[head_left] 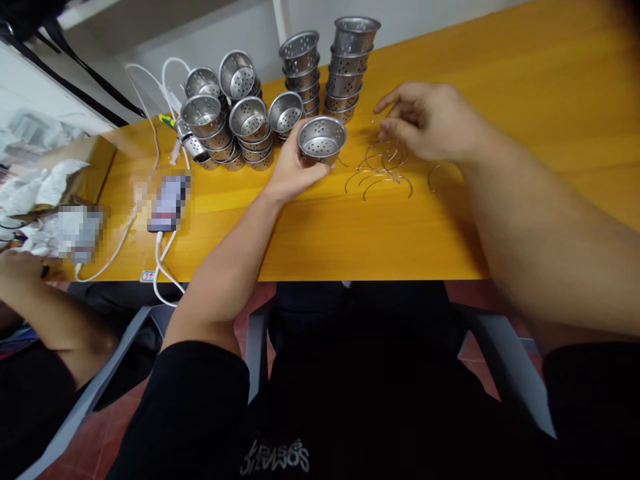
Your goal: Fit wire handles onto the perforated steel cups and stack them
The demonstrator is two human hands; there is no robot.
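My left hand (pixel 295 170) is wrapped around a perforated metal cup (pixel 323 141), held tilted with its open top and holed bottom showing. To the right of the cup, my right hand (pixel 425 120) hovers over several thin curved wires (pixel 379 180) on the table. Its thumb and forefinger are a little apart, and I make out nothing held between them. One more curved wire (pixel 434 180) lies just below the right hand, apart from the others.
Stacks of matching cups stand behind: a tall stack (pixel 345 73), another (pixel 303 67), and shorter ones (pixel 250 127) leftward. A phone (pixel 169 203) with white cables lies on the yellow table (pixel 320 247). At far left are another person's arm (pixel 65 307) and a cardboard box (pixel 97 167).
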